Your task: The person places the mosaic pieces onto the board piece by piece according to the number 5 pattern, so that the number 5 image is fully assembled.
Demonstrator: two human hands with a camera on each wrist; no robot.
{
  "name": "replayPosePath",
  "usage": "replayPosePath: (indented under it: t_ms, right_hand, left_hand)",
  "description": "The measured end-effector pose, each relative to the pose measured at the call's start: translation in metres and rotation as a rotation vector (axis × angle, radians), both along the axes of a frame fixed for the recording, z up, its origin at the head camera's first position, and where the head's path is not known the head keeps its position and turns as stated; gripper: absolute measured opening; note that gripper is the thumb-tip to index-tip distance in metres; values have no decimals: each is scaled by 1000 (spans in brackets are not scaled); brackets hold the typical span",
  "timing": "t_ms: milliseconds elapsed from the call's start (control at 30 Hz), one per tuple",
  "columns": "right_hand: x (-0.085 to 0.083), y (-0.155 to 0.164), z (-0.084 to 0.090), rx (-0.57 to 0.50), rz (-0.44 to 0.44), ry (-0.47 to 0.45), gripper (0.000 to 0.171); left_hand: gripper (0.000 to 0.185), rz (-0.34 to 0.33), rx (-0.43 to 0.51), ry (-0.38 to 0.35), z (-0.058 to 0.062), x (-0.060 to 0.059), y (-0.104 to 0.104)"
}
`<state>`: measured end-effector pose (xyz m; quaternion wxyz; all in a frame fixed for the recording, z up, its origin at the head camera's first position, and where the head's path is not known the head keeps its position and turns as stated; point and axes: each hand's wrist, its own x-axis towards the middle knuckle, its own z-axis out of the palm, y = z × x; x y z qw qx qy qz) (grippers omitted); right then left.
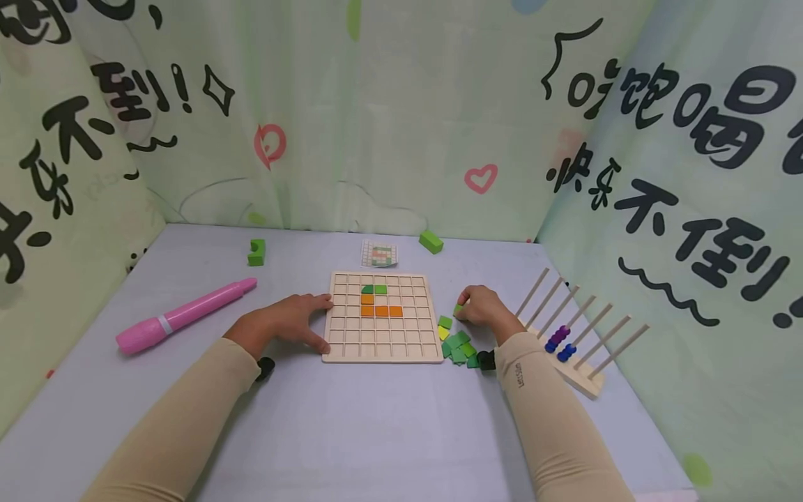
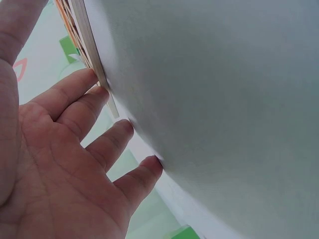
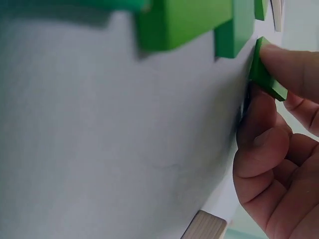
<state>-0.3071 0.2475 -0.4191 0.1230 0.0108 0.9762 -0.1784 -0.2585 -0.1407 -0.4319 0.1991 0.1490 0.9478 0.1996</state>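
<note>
A square wooden grid board [image 1: 351, 341] lies flat on the table, bearing several orange tiles [image 1: 381, 312] and two green pieces [image 1: 380, 289] near its upper middle. Along the board's left edge rests my left hand [image 1: 285, 323], its fingers spread and extended; in the left wrist view the fingertips [image 2: 102, 92] touch the side of the board. To the right of the board, my right hand [image 1: 486, 308] pinches a green tile [image 3: 266, 74] between thumb and finger, low over the table. Just below that hand is a loose heap of green tiles [image 1: 460, 341], with a yellow tile [image 1: 442, 333] at its edge.
A small pattern card [image 1: 379, 254] lies behind the board, with green blocks [image 1: 431, 242] at the back. On the left is a pink marker-shaped object [image 1: 188, 315]. A wooden peg stand [image 1: 592, 387] with purple and blue beads stands beside the right forearm.
</note>
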Motion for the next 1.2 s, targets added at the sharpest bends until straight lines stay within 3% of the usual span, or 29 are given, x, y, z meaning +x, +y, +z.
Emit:
replayPosePath:
  t_ms: [133, 467, 700, 1200]
  right_hand:
    - [0, -2, 3, -22, 3, -12, 15]
    - [-6, -14, 10, -213, -52, -27, 23]
    - [-10, -36, 15, -336, -25, -15, 22]
    - [-28, -86, 8, -424, 60, -20, 16]
  left_hand:
    - [104, 4, 5, -6, 0, -1, -1]
    - [105, 2, 19, -4, -3, -4, -1]
    - [106, 8, 11, -9, -2, -3, -1]
    - [104, -3, 8, 1, 2, -2, -3]
